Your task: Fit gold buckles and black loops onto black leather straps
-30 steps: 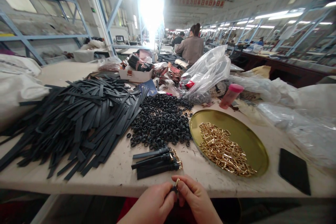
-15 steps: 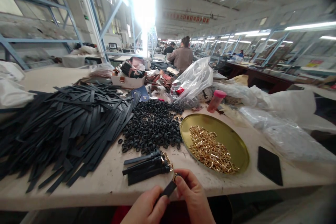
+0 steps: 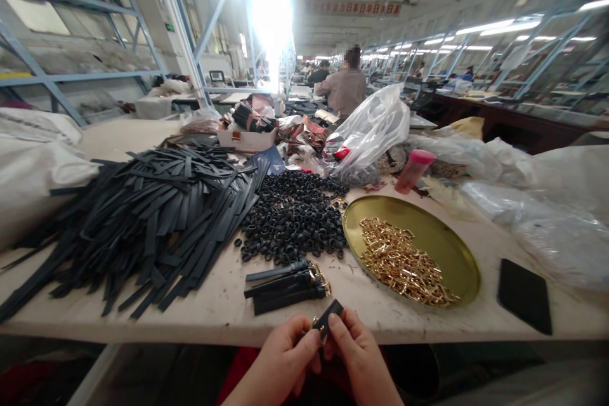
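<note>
1 black strap (image 3: 328, 315) pinched between left hand (image 3: 281, 363) and right hand (image 3: 360, 360), near 1 tray (image 3: 450, 244).

Strap (image 3: 329, 316) mostly hidden btwn left hand (image 3: 280, 361) & right hand (image 3: 358, 355); wrists cut off at btm.

Both bare: left hand (image 3: 283, 360) and right hand (image 3: 360, 356), wrists uncovered to the frame edge. Nails short, plain (a bit blurred). Red cloth (image 3: 240, 365) shows under the left forearm, looks like clothing.
</note>
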Demonstrator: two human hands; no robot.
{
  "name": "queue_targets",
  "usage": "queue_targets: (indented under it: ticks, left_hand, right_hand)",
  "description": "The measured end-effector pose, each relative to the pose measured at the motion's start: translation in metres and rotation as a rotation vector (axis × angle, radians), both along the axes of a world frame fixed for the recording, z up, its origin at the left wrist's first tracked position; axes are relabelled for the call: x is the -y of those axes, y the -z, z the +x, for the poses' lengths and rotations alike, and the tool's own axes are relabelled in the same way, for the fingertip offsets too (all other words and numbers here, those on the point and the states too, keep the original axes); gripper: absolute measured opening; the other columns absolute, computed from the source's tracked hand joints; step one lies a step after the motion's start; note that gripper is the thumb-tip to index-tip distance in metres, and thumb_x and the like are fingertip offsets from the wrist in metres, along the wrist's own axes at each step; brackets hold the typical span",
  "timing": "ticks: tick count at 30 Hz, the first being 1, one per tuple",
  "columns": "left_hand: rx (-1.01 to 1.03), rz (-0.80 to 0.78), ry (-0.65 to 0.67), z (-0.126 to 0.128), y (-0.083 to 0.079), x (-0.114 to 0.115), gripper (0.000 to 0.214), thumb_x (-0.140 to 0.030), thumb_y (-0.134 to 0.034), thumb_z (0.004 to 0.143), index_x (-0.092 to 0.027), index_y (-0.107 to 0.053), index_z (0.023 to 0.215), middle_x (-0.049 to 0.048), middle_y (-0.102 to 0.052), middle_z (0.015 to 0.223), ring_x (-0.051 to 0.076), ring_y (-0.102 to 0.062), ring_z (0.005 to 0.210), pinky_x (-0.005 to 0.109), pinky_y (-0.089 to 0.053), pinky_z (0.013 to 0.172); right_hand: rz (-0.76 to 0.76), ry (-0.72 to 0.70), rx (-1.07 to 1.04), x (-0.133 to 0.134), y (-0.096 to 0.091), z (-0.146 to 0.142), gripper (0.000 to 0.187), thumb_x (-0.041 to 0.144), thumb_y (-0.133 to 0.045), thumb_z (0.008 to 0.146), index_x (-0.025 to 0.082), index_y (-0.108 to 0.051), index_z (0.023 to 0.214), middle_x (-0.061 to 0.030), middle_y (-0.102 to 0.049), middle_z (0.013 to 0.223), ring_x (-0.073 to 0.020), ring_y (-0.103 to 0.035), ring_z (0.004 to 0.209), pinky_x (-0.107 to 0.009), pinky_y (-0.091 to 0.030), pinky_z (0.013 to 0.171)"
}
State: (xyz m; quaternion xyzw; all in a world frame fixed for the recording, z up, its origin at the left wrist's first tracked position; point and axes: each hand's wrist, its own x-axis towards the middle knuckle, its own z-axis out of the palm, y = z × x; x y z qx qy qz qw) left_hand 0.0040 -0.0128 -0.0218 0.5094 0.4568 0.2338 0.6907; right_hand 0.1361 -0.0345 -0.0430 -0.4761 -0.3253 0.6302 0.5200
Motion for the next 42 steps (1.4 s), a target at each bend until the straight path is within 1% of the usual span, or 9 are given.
queue_targets:
  ticks: [9, 12, 15, 19, 27, 33, 36, 40, 42]
  left_hand:
    - [-0.098, -0.006, -0.034, 0.003, 0.004, -0.002, 0.021, -0.034, -0.04, 0.079, -0.017, -0.046, 0.068, -0.0056, -0.049, 0.055, 0.004, -0.031, 0.033, 0.016, -0.021, 0.032]
    - [-0.232, 0.153, -0.051, 0.003, -0.003, 0.0, 0.02, -0.031, -0.041, 0.077, -0.018, -0.042, 0.062, -0.0048, -0.045, 0.055, 0.008, -0.04, 0.048, 0.018, -0.031, 0.044]
    - [-0.313, 0.258, -0.004, 0.001, -0.014, -0.002, 0.023, -0.034, -0.043, 0.077, -0.019, -0.041, 0.061, -0.0043, -0.044, 0.057, 0.01, -0.041, 0.056, 0.02, -0.031, 0.05]
    - [-0.269, 0.143, 0.049, -0.001, -0.018, -0.012, 0.026, -0.042, -0.047, 0.075, -0.019, -0.042, 0.063, -0.0056, -0.045, 0.053, 0.009, -0.04, 0.051, 0.019, -0.029, 0.047]
    - [-0.181, 0.047, 0.026, 0.001, 0.0, -0.037, 0.024, -0.035, -0.053, 0.071, -0.02, -0.038, 0.059, -0.0076, -0.045, 0.046, 0.008, -0.041, 0.044, 0.017, -0.026, 0.042]
    - [-0.099, 0.074, 0.006, -0.004, -0.005, -0.046, 0.036, -0.025, -0.057, 0.068, -0.02, -0.047, 0.103, -0.0055, -0.057, 0.065, 0.009, -0.048, 0.051, 0.018, -0.034, 0.047]
    - [-0.098, 0.034, 0.032, -0.005, -0.007, -0.051, 0.027, -0.031, -0.052, 0.072, -0.017, -0.054, 0.095, -0.0063, -0.051, 0.054, 0.009, -0.045, 0.046, 0.018, -0.032, 0.044]
    - [-0.131, -0.005, -0.057, 0.002, -0.004, -0.05, 0.024, -0.04, -0.049, 0.074, -0.017, -0.052, 0.079, -0.0089, -0.043, 0.044, 0.006, -0.036, 0.036, 0.017, -0.024, 0.038]
    - [-0.165, 0.007, -0.071, 0.005, -0.004, -0.048, 0.023, -0.04, -0.046, 0.075, -0.018, -0.05, 0.076, -0.009, -0.043, 0.042, 0.006, -0.034, 0.034, 0.016, -0.022, 0.036]
  right_hand:
    - [0.091, -0.02, 0.277, -0.002, 0.004, -0.001, 0.029, 0.047, -0.049, 0.08, 0.019, -0.05, 0.071, 0.0043, -0.046, 0.058, -0.0112, -0.043, 0.052, -0.022, -0.036, 0.048]
    - [0.238, 0.041, 0.445, -0.001, 0.005, 0.0, 0.023, 0.041, -0.056, 0.076, 0.019, -0.052, 0.069, 0.0023, -0.049, 0.064, -0.0127, -0.046, 0.059, -0.023, -0.038, 0.054]
    - [0.194, 0.008, 0.382, -0.004, 0.007, 0.003, 0.024, 0.041, -0.057, 0.074, 0.019, -0.05, 0.068, 0.0035, -0.046, 0.063, -0.0116, -0.043, 0.057, -0.023, -0.036, 0.053]
    - [0.117, -0.12, 0.226, -0.016, 0.011, 0.011, 0.031, 0.047, -0.058, 0.071, 0.02, -0.044, 0.067, 0.0059, -0.04, 0.058, -0.0104, -0.039, 0.053, -0.022, -0.033, 0.05]
    - [0.195, -0.247, 0.425, -0.047, 0.004, 0.019, 0.024, 0.038, -0.06, 0.072, 0.019, -0.049, 0.063, 0.0039, -0.045, 0.061, -0.0119, -0.042, 0.059, -0.023, -0.033, 0.056]
    - [0.156, -0.398, 0.236, -0.057, 0.004, 0.022, 0.035, 0.052, -0.053, 0.075, 0.018, -0.054, 0.07, 0.0005, -0.054, 0.067, -0.0144, -0.05, 0.064, -0.026, -0.039, 0.061]
    - [0.251, -0.463, 0.524, -0.072, 0.0, 0.042, 0.036, 0.048, -0.04, 0.084, 0.018, -0.059, 0.079, -0.0024, -0.058, 0.071, -0.0163, -0.053, 0.068, -0.026, -0.04, 0.061]
    - [0.402, -0.259, 1.316, -0.114, 0.002, 0.077, 0.019, 0.019, -0.043, 0.083, 0.02, -0.062, 0.082, -0.0059, -0.06, 0.082, -0.0191, -0.054, 0.076, -0.029, -0.038, 0.069]
    - [0.409, -0.247, 1.382, -0.134, 0.005, 0.087, 0.018, 0.01, -0.047, 0.076, 0.019, -0.062, 0.071, -0.0061, -0.059, 0.075, -0.02, -0.053, 0.073, -0.03, -0.036, 0.068]
